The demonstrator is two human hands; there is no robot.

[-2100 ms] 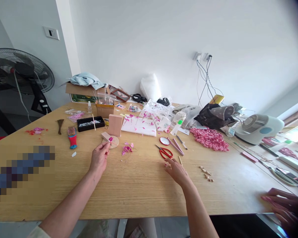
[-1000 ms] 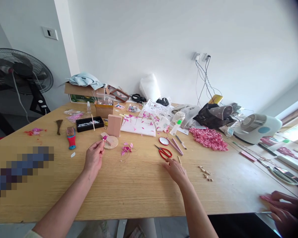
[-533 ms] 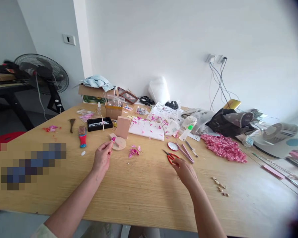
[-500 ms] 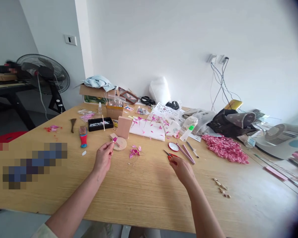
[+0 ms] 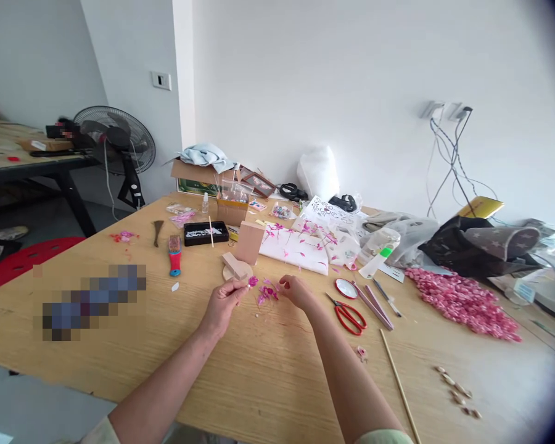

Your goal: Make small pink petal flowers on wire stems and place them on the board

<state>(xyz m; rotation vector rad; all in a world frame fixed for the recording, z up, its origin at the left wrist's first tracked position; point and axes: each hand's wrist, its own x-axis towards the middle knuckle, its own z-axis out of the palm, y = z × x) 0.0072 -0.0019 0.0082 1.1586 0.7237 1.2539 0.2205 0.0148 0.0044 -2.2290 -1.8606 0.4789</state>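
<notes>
Left hand (image 5: 222, 304) gripped a small flower (image 5: 253, 281) between the near and far edges of the desk (image 5: 259, 376). Right hand (image 5: 298, 292) was at the pink petals (image 5: 268, 293); its grip could not be determined.

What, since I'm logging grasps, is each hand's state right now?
Left hand: closed, pinching a small magenta flower.
Right hand: beside the magenta petals; grip cannot be told.
</notes>
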